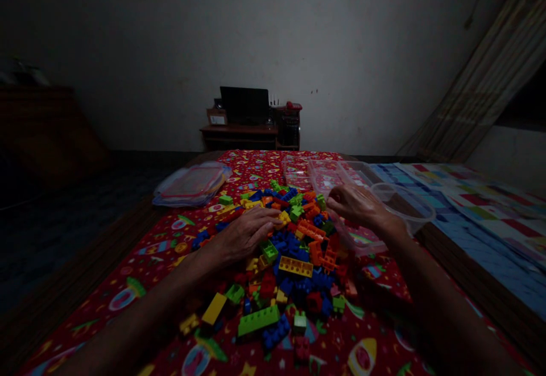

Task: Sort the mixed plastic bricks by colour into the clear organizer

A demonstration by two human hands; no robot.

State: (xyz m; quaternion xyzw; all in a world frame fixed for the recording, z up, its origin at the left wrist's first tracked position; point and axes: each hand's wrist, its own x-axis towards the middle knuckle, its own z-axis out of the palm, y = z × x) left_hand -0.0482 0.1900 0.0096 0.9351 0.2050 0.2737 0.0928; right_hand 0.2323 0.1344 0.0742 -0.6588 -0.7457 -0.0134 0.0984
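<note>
A pile of toy building bricks (294,243) in red, blue, yellow, green and orange is spread over the middle of the table. My left hand (247,232) rests on the pile's left side, its fingers stretched to the right near a yellow brick (284,217). Above the pile's right edge is my right hand (357,202), fingers curled in; whatever they hold, if anything, is hidden. Below it a clear plastic container (370,247) stands beside the bricks. Loose at the near side lie a long green brick (258,321) and a yellow brick (214,309).
Stacked plastic lids (191,184) lie on the left of the red patterned tablecloth (160,265). Clear boxes (297,172) line the far right, with another clear tub (422,208) at the right edge. Beyond stands a desk (239,130) with a monitor (244,105).
</note>
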